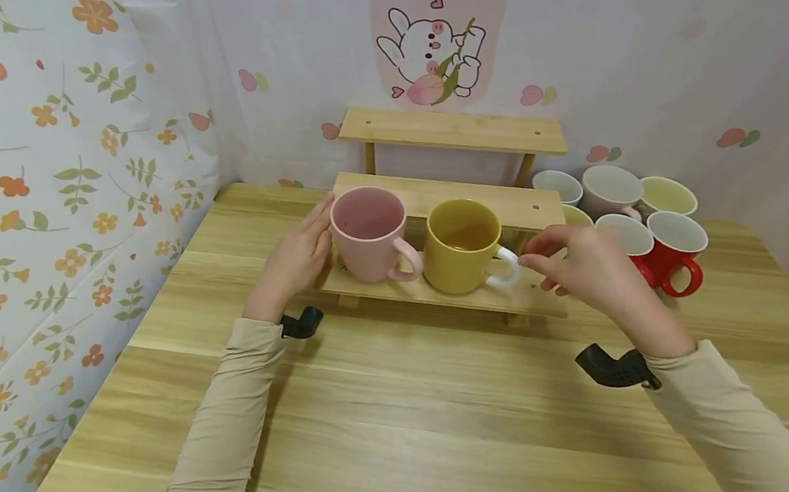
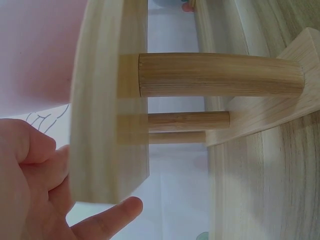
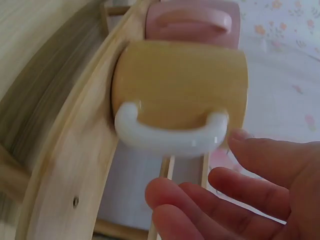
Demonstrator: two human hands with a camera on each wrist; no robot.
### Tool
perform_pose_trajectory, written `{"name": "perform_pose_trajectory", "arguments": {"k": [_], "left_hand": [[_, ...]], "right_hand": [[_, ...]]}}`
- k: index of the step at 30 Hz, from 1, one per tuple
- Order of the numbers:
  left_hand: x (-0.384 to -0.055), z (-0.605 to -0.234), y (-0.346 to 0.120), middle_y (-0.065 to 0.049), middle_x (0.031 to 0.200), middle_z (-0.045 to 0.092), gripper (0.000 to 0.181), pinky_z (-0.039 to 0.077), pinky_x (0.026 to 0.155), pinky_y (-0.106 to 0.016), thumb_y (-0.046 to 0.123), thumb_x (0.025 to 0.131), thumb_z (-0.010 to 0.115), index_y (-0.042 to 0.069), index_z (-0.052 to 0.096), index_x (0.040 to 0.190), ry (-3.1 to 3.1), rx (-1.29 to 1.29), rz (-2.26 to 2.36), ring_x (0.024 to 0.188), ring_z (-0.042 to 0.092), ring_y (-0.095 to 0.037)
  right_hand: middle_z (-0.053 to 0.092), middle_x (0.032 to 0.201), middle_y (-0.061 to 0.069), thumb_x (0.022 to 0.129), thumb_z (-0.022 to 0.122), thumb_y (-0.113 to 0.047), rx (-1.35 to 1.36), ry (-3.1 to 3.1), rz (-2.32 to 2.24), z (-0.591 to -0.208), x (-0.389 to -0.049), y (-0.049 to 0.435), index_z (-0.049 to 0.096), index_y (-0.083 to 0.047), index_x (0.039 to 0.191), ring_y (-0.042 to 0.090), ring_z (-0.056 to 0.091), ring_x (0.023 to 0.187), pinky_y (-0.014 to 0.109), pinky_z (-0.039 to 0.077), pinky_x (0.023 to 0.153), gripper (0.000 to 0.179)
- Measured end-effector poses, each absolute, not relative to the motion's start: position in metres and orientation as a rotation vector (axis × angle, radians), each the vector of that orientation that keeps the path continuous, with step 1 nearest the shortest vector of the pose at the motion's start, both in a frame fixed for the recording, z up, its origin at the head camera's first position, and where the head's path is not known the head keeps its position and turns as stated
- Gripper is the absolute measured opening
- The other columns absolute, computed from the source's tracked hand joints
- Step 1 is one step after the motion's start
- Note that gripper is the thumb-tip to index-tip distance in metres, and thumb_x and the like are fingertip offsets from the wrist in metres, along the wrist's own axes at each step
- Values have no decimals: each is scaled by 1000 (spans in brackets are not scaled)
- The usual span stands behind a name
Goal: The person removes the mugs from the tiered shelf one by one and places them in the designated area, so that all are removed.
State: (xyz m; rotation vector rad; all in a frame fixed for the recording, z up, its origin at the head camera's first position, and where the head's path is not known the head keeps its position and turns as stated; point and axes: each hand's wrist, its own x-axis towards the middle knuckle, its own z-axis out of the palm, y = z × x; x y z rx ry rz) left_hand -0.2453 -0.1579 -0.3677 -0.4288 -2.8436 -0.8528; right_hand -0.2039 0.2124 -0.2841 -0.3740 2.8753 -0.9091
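Observation:
A pink mug [image 1: 369, 234] and a yellow mug [image 1: 461, 247] with a white handle [image 3: 170, 140] stand side by side on the lowest tier [image 1: 403, 289] of a wooden stepped rack, handles toward the right. My left hand [image 1: 298, 258] is at the left end of that tier, beside the pink mug, its fingers extended along the board's end in the left wrist view. Just right of the white handle is my right hand [image 1: 587, 273], fingers loosely bent and apart. In the right wrist view, a gap shows between most of its fingers and the handle, with the thumb nearest.
Two higher tiers, a middle board [image 1: 454, 197] and a top board [image 1: 456, 130], rise behind the mugs. Several other mugs crowd the table right of the rack, among them a red mug [image 1: 674, 247] and a pale pink mug [image 1: 610, 194]. A printed cloth [image 1: 259, 25] hangs behind.

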Motion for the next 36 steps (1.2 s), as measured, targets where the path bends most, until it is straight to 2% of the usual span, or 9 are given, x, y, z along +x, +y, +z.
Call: {"name": "perform_pose_trajectory", "arguments": {"k": [9,17,26,36], "left_hand": [[-244,-366,-157,1,159,23,47,32,112,-49,23,104,32,15,31,151,-2838,-427,-834,137,38,-32],[-244,-366,-157,2,159,22,48,32,112,-49,23,104,32,16,31,151,-2846,-413,-836,137,37,-32],[-245,-367,-158,2,159,22,48,31,113,-48,24,104,31,15,31,151,-2845,-420,-828,138,36,-32],[-245,-365,-157,2,159,23,47,30,114,-47,24,104,31,16,31,151,-2862,-394,-843,139,36,-30]], "right_hand": [[70,90,11,86,72,-21,-430,2852,-933,-294,-207,199,69,-5,100,17,67,60,28,55,53,22],[70,76,9,85,72,-16,-417,2878,-956,-304,-208,194,69,-4,91,16,68,59,22,52,52,14],[71,84,13,86,71,-17,-467,2998,-942,-309,-204,192,71,-3,90,17,69,58,23,46,51,15],[70,82,12,84,72,-13,-483,3039,-1012,-314,-198,192,71,-2,88,18,69,58,19,50,50,12]]}}
